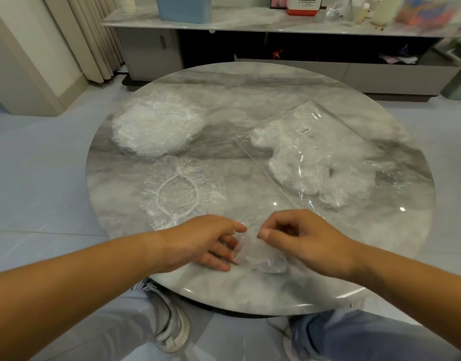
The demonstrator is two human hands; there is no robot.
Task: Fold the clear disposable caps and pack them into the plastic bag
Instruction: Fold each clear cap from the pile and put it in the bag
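A crumpled, partly folded clear cap (260, 256) lies near the front edge of the round marble table (250, 82). My left hand (208, 243) pinches its left edge between thumb and fingers. My right hand (304, 238), fingers curled, pinches its upper right part. One open clear cap (182, 191) with a white elastic ring lies flat just beyond my left hand. A stack of clear caps (156, 126) sits at the far left. The clear plastic bag (320, 155) with folded caps inside lies at the right, its mouth toward me.
A low marble-topped cabinet (250, 27) stands behind the table with a blue box (183, 7), a red and white container (306, 5) and bottles on it. My knees and shoes (172, 327) are under the table's near edge. A curtain (88, 35) hangs at the far left.
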